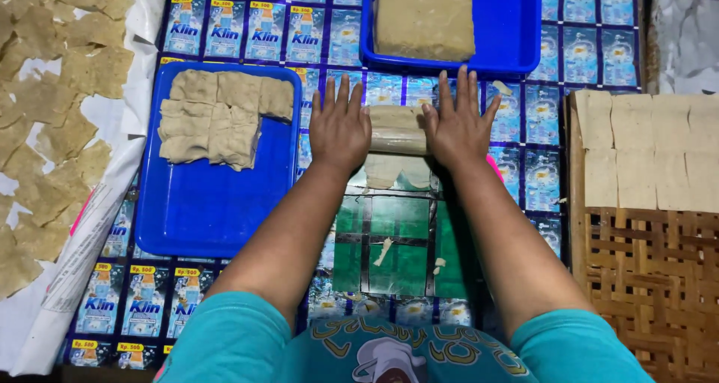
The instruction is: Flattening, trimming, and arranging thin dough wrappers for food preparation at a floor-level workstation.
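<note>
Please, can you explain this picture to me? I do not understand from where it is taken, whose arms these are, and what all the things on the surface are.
The picture comes from a camera on a person's head, looking down at their own two arms. There is no machine here.

The left hand and right hand lie flat, palms down, on the two ends of a rolling pin. Under it lies a thin sheet of dough.

The surface is a mat made of small printed packets. On the left, a blue tray holds a pile of cut dough squares. At the top, another blue tray holds a big block of dough. On the right, a woven tray carries pale squares in rows. At far left, more thin pieces are spread on white paper.
</note>
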